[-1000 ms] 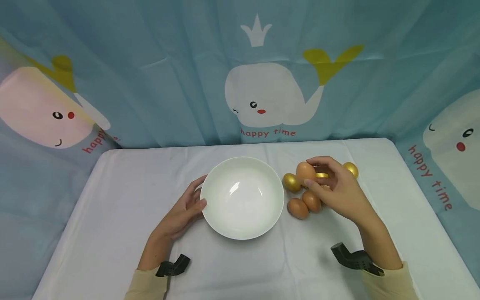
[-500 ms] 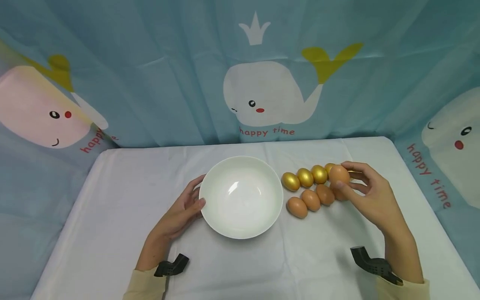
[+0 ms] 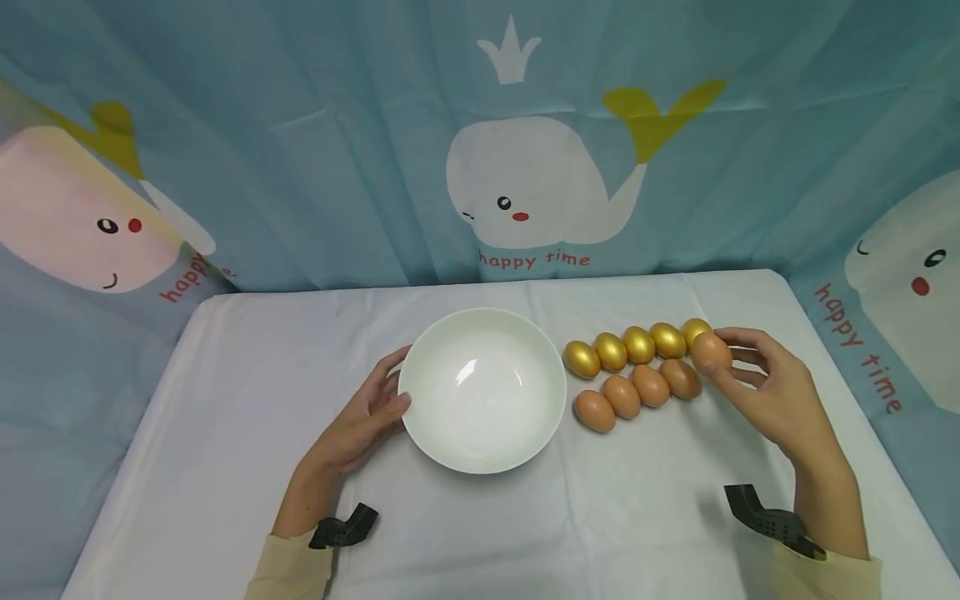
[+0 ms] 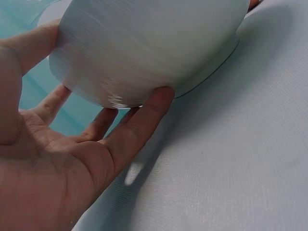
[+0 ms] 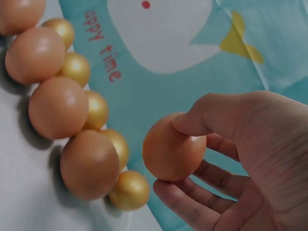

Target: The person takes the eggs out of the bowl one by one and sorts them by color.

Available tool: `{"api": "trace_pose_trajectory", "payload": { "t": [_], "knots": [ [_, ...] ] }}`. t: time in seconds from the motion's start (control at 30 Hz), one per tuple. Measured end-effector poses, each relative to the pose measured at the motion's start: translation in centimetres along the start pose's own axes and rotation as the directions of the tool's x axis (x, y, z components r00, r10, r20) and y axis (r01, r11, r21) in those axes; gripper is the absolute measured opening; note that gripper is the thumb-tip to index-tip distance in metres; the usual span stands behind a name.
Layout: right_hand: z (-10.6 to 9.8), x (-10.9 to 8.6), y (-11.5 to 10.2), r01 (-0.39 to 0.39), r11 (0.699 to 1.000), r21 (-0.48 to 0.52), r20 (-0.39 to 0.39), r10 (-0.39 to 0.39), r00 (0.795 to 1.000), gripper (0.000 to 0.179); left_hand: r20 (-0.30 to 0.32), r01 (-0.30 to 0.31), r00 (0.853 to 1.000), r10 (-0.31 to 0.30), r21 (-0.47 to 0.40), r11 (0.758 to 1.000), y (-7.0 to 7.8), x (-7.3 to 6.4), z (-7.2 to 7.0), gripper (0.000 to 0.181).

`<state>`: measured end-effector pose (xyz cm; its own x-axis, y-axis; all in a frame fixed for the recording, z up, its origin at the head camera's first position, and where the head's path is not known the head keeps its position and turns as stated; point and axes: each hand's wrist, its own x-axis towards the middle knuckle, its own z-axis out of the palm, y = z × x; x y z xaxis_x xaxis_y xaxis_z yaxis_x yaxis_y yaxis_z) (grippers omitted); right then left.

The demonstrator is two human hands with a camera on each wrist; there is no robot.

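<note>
My right hand (image 3: 772, 392) pinches a brown egg (image 3: 711, 352) between thumb and fingers, at the right end of two rows of eggs. In the right wrist view this held egg (image 5: 174, 148) is raised beside the last gold egg (image 5: 129, 190). Several brown eggs (image 3: 622, 397) form the front row, and several gold eggs (image 3: 611, 352) line up just behind them. My left hand (image 3: 358, 421) grips the left side of a white bowl (image 3: 483, 392), thumb at the rim and fingers against the outer wall (image 4: 154, 43). The bowl's inside shows only white glaze and light reflections.
A white cloth (image 3: 480, 537) covers the table. Behind and on both sides hangs a blue curtain (image 3: 337, 167) with whale prints. Black wrist cameras (image 3: 772, 521) sit on both wrists, above beige sleeves.
My right hand has carried the brown egg rightward along the rows, uncovering the eggs behind it. The left hand and bowl have stayed in place.
</note>
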<state>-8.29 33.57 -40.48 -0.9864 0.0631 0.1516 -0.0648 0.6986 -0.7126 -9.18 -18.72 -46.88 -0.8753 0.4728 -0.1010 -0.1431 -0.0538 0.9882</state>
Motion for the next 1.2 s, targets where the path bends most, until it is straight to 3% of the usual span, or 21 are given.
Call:
{"api": "trace_pose_trajectory", "payload": {
  "t": [0.27, 0.43, 0.63, 0.83, 1.2],
  "knots": [
    [-0.6, 0.1, 2.4, -0.084, 0.996, -0.009, 0.042, 0.084, 0.996, 0.055, 0.002, -0.003, 1.0, 0.003, -0.005, 1.0, 0.2, 0.1, -0.1, 0.068],
    [-0.4, 0.0, 3.2, -0.092, 0.995, -0.039, 0.09, 0.095, 0.991, 0.056, -0.001, 0.002, 1.0, -0.002, -0.004, 1.0, 0.2, 0.1, -0.2, 0.068],
    [-0.8, 0.1, 3.5, -0.09, 0.992, -0.084, 0.146, 0.102, 0.984, 0.058, 0.012, -0.003, 1.0, 0.003, -0.007, 1.0, 0.0, 0.1, 0.1, 0.068],
    [-0.7, 0.4, 3.5, -0.13, 0.982, -0.135, 0.215, 0.158, 0.964, 0.066, 0.0, -0.01, 1.0, 0.01, 0.0, 1.0, 0.0, 0.0, 0.1, 0.068],
    [-0.6, 0.4, 4.0, -0.151, 0.973, -0.173, 0.251, 0.191, 0.949, 0.067, 0.006, -0.01, 1.0, 0.01, -0.017, 1.0, 0.0, 0.0, 0.1, 0.068]
  ]
}}
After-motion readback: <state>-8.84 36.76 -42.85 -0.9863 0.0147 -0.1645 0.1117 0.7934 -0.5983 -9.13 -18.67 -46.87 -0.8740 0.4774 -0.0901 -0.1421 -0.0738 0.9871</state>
